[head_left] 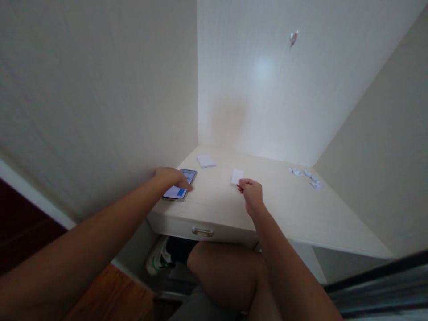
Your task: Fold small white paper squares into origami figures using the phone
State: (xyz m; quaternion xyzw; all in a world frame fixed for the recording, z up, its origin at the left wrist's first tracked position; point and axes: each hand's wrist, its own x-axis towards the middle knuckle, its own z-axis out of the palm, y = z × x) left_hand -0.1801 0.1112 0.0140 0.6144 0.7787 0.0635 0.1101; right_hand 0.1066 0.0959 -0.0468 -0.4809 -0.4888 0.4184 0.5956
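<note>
My left hand [172, 177] reaches across a smartphone [174, 192] at the left side of the white desk, a digit bent down at the phone's right edge. The phone's screen is lit; the rest of the grip is hidden behind the hand. My right hand [250, 191] pinches the lower right corner of a small white paper card [237, 176] between thumb and fingers, over the middle of the desk. Behind and between the hands lies a flat stack of white paper [206, 161]. Several small crumpled or folded white paper pieces [306, 175] rest toward the right.
The desk [214, 203] is closed in by a left wall panel [133, 89], a back panel [254, 98] and a right panel [384, 156]. A metal handle [202, 232] sits on the drawer front. My legs [227, 267] are beneath the desk edge.
</note>
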